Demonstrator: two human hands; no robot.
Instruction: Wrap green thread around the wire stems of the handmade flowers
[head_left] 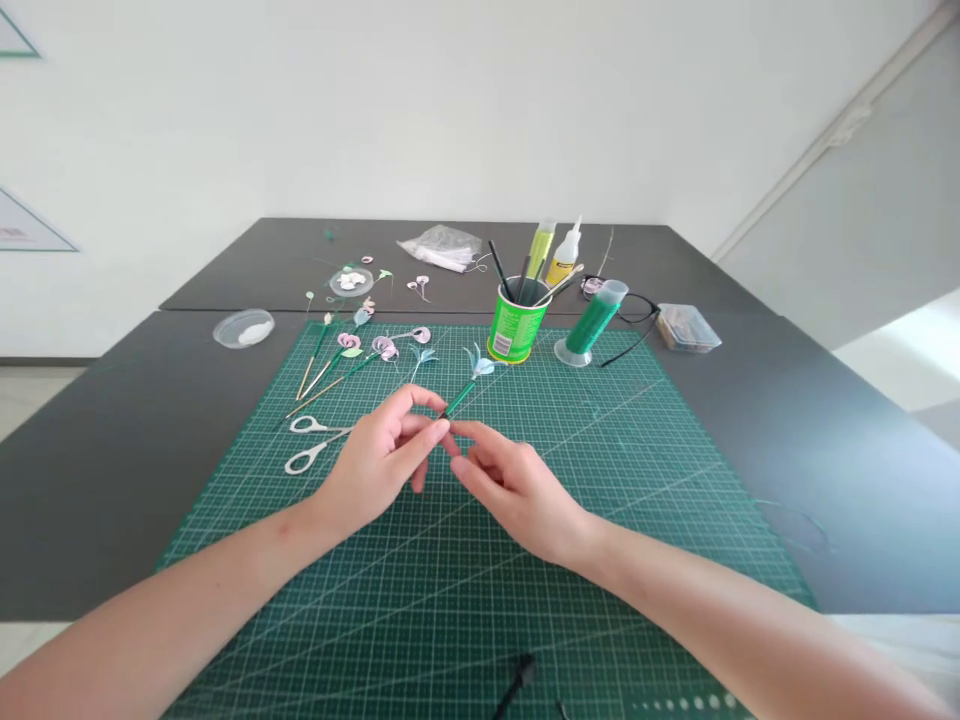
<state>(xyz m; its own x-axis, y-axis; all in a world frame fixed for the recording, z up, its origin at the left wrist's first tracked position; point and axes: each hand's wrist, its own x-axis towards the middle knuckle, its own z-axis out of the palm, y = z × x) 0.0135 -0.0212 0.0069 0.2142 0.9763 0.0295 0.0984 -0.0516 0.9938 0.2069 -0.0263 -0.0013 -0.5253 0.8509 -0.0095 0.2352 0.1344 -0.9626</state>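
Note:
My left hand (382,455) pinches the lower end of a green-wrapped stem with a pale blue paper flower (475,371) at its top, held a little above the green cutting mat (600,480). My right hand (510,490) is beside it, fingertips pinched together at the same end of the stem. Both hands hover over the middle of the mat. White-handled scissors (311,445) lie just left of my left hand.
Several finished paper flowers on stems (352,355) lie at the mat's far left. A green cup of tools (516,325), a glue bottle (564,260), a green tape roll on a stand (592,325), glasses (637,310), small dishes (244,328) and a plastic bag (442,246) stand behind. A black tool (517,680) lies near me.

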